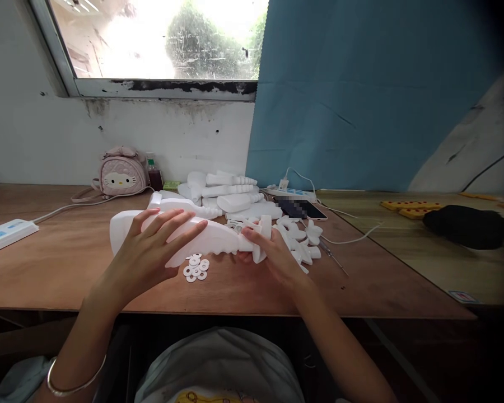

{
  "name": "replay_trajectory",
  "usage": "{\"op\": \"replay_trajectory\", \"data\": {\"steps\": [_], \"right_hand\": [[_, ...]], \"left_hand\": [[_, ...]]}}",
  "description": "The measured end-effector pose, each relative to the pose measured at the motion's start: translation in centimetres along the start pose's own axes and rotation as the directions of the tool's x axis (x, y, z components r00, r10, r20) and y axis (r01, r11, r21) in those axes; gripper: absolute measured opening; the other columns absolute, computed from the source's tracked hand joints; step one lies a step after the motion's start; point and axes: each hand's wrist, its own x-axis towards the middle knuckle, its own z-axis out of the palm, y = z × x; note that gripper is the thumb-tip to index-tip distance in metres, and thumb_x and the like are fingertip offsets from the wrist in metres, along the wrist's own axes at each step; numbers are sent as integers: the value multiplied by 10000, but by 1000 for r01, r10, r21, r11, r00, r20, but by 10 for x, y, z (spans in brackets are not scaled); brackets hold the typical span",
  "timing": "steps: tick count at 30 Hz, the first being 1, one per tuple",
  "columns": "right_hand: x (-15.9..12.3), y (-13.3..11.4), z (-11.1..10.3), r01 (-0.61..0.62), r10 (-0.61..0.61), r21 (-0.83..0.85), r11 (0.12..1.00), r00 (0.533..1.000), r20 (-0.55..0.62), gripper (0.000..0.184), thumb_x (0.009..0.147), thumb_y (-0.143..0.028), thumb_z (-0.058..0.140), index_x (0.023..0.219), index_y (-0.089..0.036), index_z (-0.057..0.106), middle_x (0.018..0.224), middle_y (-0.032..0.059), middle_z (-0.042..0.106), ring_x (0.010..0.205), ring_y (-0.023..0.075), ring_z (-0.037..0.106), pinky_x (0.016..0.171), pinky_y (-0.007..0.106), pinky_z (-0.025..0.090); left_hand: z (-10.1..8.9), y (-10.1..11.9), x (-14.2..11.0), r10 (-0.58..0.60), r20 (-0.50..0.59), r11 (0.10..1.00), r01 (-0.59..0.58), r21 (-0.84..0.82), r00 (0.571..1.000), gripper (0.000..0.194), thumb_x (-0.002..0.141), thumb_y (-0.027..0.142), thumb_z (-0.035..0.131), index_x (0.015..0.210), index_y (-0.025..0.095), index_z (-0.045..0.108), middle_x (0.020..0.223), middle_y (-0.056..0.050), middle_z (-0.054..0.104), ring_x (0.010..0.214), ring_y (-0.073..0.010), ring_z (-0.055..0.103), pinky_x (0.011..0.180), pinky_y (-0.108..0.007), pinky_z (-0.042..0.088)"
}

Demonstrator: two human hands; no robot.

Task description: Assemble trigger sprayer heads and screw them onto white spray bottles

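Observation:
A long white plastic piece (218,238) with a broad body and a wavy, narrower grip lies crosswise in front of me, above the table. My left hand (157,238) rests against its broad body, fingers spread; the thumb is near the lower edge. At the narrow end, my right hand (273,249) is closed, its thumb pressing close to the neck. A small white plastic fitting (265,226) stands out there; whether it is joined to the neck cannot be made out. Below the long piece, several flat white washers (196,270) lie in a small heap.
Similar long white pieces (235,193) are piled behind. Small white parts (304,243) and a screwdriver (334,258) lie right of my hands. A phone (298,208), power strips (8,235), a pink bag (124,170) and a dark bottle (155,178) are around the brown tabletop (373,280).

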Motion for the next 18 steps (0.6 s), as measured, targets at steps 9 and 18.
{"op": "replay_trajectory", "data": {"steps": [9,18], "right_hand": [[-2,-1,-4,130,-131,-73,989,991,-10,344,625,-329,730,857,-163,539,679,-3,627,578,144,604,501,230,469],[-4,-3,-5,113,-110,-42,993,992,54,507,557,-284,769,990,-195,519,908,22,628,694,156,617,547,246,506]], "left_hand": [[5,-7,0,-15,-46,1000,15,-11,999,664,738,177,501,1344,286,252,1308,-71,442,1210,-250,388,1013,-457,218],[9,-6,2,-16,-42,999,15,-36,999,668,735,187,504,1344,291,248,1300,-74,447,1196,-259,402,1009,-456,225]]}}
